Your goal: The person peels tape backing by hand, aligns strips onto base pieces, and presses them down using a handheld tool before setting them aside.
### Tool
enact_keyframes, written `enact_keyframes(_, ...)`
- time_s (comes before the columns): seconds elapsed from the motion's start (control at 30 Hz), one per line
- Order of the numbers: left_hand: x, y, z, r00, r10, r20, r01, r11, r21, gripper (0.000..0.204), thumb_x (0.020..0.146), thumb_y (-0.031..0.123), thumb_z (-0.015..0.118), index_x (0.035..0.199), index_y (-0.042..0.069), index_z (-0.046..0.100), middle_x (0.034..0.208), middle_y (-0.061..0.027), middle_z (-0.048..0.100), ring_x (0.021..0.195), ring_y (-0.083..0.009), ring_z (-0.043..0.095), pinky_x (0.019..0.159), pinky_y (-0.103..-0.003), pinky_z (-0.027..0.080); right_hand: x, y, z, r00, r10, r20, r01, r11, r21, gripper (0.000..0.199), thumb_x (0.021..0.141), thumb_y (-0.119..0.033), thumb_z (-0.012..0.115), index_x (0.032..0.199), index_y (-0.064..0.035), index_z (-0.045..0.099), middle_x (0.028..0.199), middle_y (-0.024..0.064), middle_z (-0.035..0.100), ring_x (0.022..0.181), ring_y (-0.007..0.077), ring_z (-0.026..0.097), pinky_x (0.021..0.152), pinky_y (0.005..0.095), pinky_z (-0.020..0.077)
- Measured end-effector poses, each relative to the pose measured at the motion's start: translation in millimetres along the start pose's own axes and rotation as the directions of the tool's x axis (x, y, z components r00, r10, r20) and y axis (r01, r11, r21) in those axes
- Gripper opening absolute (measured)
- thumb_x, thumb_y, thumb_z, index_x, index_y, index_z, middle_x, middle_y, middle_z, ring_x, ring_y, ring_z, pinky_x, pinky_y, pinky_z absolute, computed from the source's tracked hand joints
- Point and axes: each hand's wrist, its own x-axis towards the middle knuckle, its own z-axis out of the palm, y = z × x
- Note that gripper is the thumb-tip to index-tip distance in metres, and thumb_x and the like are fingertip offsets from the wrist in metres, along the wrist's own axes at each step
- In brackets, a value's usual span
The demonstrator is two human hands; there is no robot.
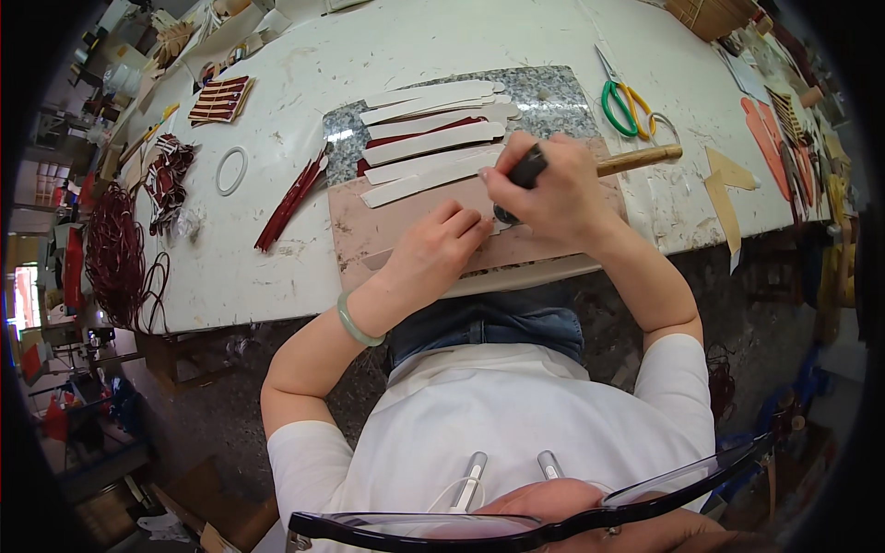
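My right hand (560,189) is closed around a hammer close to its black head (525,171). The hammer's wooden handle (641,160) sticks out to the right. The head's lower end comes down by the fingertips of my left hand (441,241), over a pinkish board (359,221). My left fingers are bent together, pressing on a thin pale strip (380,259) that lies along the board's near part. The hand hides most of this strip. Just beyond, several white strips (433,147) lie in a row, with dark red pieces (419,135) among them.
A speckled stone slab (539,83) lies under the far strips. Scissors (627,106) with green and yellow handles rest at the far right, near tan pieces (724,180). To the left are dark red strips (293,201), a white ring (231,171) and a bundle of red cord (115,240).
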Motion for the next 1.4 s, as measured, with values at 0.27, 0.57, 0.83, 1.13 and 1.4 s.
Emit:
enact_keyframes(0.27, 8.6, -8.3, -1.2, 0.991, -0.136, -0.02, 0.127, 0.963, -0.239, 0.017, 0.078, 0.01, 0.077, 0.094, 0.008, 0.073, 0.093, -0.0044, 0.068, 0.084, -0.0249, 0.064, 0.076, -0.037, 0.054, -6.5, 7.0, 6.4, 0.998, 0.034, 0.048, -0.036, 0.999, 0.041, 0.019, 0.08, -0.024, 0.075, 0.073, -0.0137, 0.06, 0.059, 0.0017, 0.063, 0.053, 0.0257, 0.06, 0.064, 0.0362, 0.0458)
enact_keyframes(0.57, 9.4, -0.8, 8.5, 0.968, -0.21, -0.135, 0.194, 0.973, -0.124, 0.01, 0.076, 0.01, 0.077, 0.085, 0.01, 0.072, 0.085, -0.0006, 0.067, 0.077, -0.0235, 0.058, 0.07, -0.035, 0.051, -16.4, 4.1, -4.0, 0.999, -0.034, 0.016, 0.033, 0.996, 0.079, 0.019, 0.078, -0.021, 0.075, 0.071, -0.0134, 0.06, 0.059, 0.0026, 0.061, 0.053, 0.0259, 0.059, 0.066, 0.0358, 0.0454)
enact_keyframes(0.83, 7.0, -5.4, 6.8, 0.973, -0.183, -0.14, 0.152, 0.966, -0.21, 0.013, 0.074, 0.008, 0.077, 0.086, 0.008, 0.071, 0.084, -0.0028, 0.066, 0.083, -0.0254, 0.057, 0.074, -0.036, 0.05, -8.2, 7.4, 0.4, 0.998, -0.019, 0.057, 0.014, 0.996, 0.085, 0.018, 0.078, -0.021, 0.075, 0.071, -0.0145, 0.06, 0.059, 0.0017, 0.062, 0.052, 0.0263, 0.058, 0.061, 0.0378, 0.0459)
enact_keyframes(1.13, 0.4, -7.6, 7.7, 0.968, -0.174, -0.182, 0.132, 0.966, -0.22, 0.009, 0.07, 0.006, 0.074, 0.077, 0.005, 0.068, 0.079, -0.0052, 0.063, 0.081, -0.0259, 0.057, 0.076, -0.038, 0.051, -9.0, 0.0, 5.8, 0.995, -0.092, 0.028, 0.092, 0.996, 0.006, 0.018, 0.077, -0.022, 0.075, 0.072, -0.0149, 0.059, 0.059, 0.0024, 0.061, 0.05, 0.0259, 0.056, 0.06, 0.0361, 0.0442)
enact_keyframes(1.4, -6.9, -12.6, 0.8, 0.975, -0.167, -0.147, 0.141, 0.975, -0.174, 0.013, 0.071, 0.003, 0.075, 0.082, 0.004, 0.07, 0.083, -0.0046, 0.067, 0.082, -0.0244, 0.059, 0.076, -0.037, 0.053, -1.5, -9.4, 8.4, 0.993, -0.069, 0.098, 0.071, 0.997, -0.018, 0.019, 0.078, -0.016, 0.078, 0.072, -0.0141, 0.061, 0.062, -0.0001, 0.064, 0.055, 0.0217, 0.061, 0.063, 0.0321, 0.0434)
